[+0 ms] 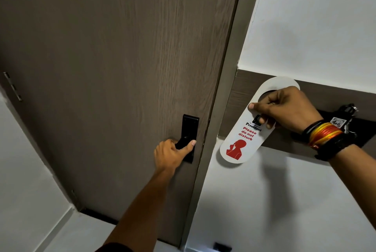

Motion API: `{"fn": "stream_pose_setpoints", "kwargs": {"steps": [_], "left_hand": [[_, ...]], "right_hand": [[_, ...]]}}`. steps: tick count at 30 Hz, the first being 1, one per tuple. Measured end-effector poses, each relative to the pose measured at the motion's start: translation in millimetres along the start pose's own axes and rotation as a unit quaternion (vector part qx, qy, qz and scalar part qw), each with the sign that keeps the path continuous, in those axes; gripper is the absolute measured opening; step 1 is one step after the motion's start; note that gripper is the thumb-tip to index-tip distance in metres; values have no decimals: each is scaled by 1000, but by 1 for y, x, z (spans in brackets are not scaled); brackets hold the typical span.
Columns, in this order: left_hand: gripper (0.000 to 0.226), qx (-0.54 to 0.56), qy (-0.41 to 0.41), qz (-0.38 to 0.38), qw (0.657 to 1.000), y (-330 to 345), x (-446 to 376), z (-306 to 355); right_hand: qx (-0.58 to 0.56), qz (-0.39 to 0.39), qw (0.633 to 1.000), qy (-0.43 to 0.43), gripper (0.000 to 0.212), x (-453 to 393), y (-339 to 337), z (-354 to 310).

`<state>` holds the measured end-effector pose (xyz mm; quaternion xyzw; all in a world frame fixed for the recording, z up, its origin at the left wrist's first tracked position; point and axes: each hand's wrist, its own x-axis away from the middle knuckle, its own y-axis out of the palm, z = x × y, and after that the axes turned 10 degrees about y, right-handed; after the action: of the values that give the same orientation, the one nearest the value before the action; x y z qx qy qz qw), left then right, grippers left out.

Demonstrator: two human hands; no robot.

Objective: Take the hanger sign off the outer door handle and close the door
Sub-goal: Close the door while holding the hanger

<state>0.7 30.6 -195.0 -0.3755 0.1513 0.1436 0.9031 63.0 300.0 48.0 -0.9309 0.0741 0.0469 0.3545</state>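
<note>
A dark wood-grain door (114,64) fills the left and middle of the head view and sits flush against its grey frame (225,93). My left hand (173,155) is wrapped around the black lever handle (188,139) near the door's right edge. My right hand (284,109) holds a white oval hanger sign (242,143) with red "Please do not disturb" lettering, pinched near its hole, in front of the wall to the right of the frame. The sign hangs free of any handle.
A brown wall panel (244,93) runs behind the sign, with a black key holder and a tagged key (337,121) at its right. White wall lies above and below. Hinges (13,86) show on the door's left edge. A small dark object (222,247) sits low by the frame.
</note>
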Motion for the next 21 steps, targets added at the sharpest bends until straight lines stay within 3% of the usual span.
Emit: {"fn": "stream_pose_setpoints", "kwargs": {"steps": [21], "left_hand": [[81,0,29,-16,999,19,-26,0]], "right_hand": [[3,-9,1000,14,22,-3,-2,-3]]}}
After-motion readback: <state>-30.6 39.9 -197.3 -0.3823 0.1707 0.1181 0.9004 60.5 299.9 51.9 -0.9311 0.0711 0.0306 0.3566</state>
